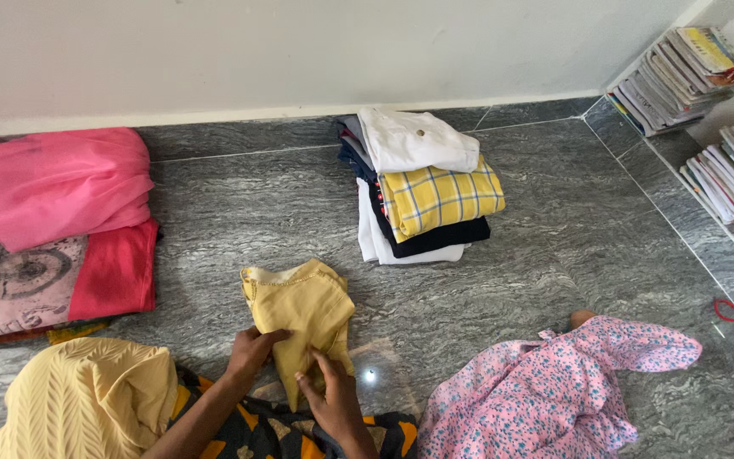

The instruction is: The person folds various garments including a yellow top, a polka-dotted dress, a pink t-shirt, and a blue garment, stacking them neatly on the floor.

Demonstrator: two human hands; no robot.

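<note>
Both hands — left hand (pixel 251 350), right hand (pixel 330 395) — pinch a mustard garment (pixel 299 308) on the grey marbled floor (pixel 239 204); beyond the fingertips, folded clothes (pixel 422 187) by the white wall (pixel 299 51).

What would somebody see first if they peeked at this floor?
Probably the two hands, left hand and right hand, pressing a mustard-yellow garment flat on the grey marble floor at the bottom middle. Behind it sits a neat stack of folded clothes, with a bright pink cloth pile at the left.
</note>
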